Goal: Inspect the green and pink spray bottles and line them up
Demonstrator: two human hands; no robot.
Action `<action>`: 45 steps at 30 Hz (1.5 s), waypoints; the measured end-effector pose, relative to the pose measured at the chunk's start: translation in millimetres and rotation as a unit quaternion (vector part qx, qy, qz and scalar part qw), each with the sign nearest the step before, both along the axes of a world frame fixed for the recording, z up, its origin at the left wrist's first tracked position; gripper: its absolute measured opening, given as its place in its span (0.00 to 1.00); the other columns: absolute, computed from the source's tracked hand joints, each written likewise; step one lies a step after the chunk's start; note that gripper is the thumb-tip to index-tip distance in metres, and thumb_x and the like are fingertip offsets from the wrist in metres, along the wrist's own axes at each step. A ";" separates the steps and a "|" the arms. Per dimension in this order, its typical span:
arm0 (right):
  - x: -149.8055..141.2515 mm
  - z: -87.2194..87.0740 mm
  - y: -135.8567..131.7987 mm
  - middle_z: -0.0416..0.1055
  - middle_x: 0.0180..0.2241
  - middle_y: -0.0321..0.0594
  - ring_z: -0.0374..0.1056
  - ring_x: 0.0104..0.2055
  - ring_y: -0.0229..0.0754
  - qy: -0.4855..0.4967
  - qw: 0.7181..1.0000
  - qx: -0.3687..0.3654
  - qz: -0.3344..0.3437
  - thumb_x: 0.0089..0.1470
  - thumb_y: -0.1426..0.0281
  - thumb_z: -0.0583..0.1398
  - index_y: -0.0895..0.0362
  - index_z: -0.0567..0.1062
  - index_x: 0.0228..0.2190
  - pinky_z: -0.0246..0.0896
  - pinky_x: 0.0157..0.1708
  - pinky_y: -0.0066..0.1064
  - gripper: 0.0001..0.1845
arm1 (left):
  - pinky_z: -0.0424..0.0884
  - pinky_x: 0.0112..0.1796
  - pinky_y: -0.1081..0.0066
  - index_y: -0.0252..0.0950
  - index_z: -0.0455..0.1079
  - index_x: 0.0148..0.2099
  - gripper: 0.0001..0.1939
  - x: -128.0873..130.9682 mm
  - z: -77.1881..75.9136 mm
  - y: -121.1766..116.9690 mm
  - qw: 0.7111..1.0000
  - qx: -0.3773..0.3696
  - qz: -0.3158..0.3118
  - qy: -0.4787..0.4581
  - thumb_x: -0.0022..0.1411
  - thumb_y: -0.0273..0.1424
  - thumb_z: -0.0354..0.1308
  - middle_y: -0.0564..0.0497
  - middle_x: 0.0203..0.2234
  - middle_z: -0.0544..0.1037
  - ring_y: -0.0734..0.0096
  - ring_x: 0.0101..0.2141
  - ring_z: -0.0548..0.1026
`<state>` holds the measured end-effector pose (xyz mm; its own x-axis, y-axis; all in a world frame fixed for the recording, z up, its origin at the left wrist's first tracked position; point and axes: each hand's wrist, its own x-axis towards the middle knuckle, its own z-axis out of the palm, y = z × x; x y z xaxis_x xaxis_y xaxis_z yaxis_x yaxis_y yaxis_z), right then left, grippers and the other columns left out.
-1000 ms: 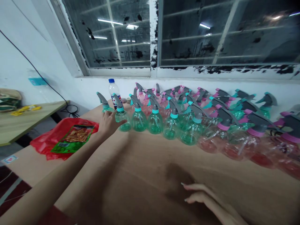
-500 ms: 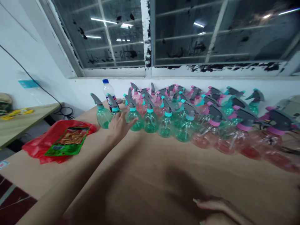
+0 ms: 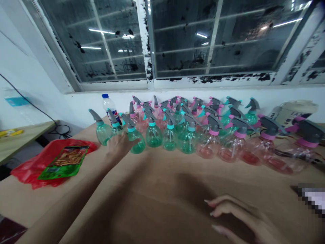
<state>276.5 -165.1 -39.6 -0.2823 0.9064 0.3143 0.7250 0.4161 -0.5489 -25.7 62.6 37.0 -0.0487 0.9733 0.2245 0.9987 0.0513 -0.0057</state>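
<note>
Rows of small spray bottles stand along the back of a brown table (image 3: 157, 189): green ones with grey and teal triggers (image 3: 152, 134) on the left, pink ones (image 3: 210, 144) on the right. My left hand (image 3: 119, 145) reaches out to the front green bottles, its fingers wrapped partly round one green bottle (image 3: 135, 142). A single green bottle (image 3: 101, 128) stands apart at the far left. My right hand (image 3: 238, 217) rests low on the table near me, fingers loosely curled, holding nothing.
A red plastic bag with a green snack packet (image 3: 58, 161) lies on the table's left side. A drink bottle with a blue cap (image 3: 109, 105) stands behind the green sprayers. A white appliance (image 3: 291, 113) sits at the far right. Windows run above the wall.
My view has swung to the right and the white appliance has come into sight. My left hand stays at the front green bottles; my right hand has come forward into view.
</note>
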 end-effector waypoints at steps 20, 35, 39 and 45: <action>-1.5 38.5 54.8 0.58 0.57 0.46 0.56 0.58 0.50 0.144 0.989 0.014 -0.035 0.42 0.57 0.64 0.53 0.53 0.55 0.53 0.55 0.45 0.42 | 0.69 0.26 0.63 0.33 0.62 0.43 0.32 130.8 -32.1 -150.8 0.926 -0.145 -0.340 -0.079 0.51 0.58 0.53 0.47 0.26 0.76 0.51 0.28 0.78; 22.1 27.1 39.4 0.68 0.27 0.34 0.66 0.29 0.38 0.221 0.958 0.103 -0.150 0.51 0.69 0.55 0.54 0.68 0.33 0.65 0.32 0.32 0.05 | 0.69 0.24 0.62 0.33 0.62 0.50 0.35 161.6 -59.1 -143.8 0.847 -0.153 -0.488 -0.147 0.56 0.58 0.44 0.47 0.23 0.75 0.58 0.22 0.75; 24.7 28.7 44.3 0.69 0.29 0.34 0.67 0.29 0.38 0.207 0.963 0.115 -0.129 0.50 0.70 0.54 0.52 0.66 0.40 0.66 0.31 0.32 0.12 | 0.70 0.35 0.60 0.38 0.61 0.48 0.17 143.3 -72.0 -122.0 0.831 -0.102 -0.509 -0.202 0.65 0.43 0.44 0.49 0.31 0.75 0.61 0.33 0.74; 28.0 24.1 52.3 0.71 0.29 0.32 0.68 0.25 0.37 0.210 0.965 0.108 -0.110 0.53 0.70 0.55 0.49 0.67 0.41 0.67 0.28 0.29 0.12 | 0.62 0.50 0.52 0.37 0.59 0.56 0.20 139.6 -100.3 -98.5 0.859 -0.044 -0.494 -0.127 0.63 0.36 0.52 0.43 0.54 0.65 0.55 0.52 0.64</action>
<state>304.5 -112.8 -15.5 0.1027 0.8300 0.5482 0.5406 0.4160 -0.7312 113.9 -35.8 -63.4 0.7743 0.5805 0.2519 0.5246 -0.8114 0.2576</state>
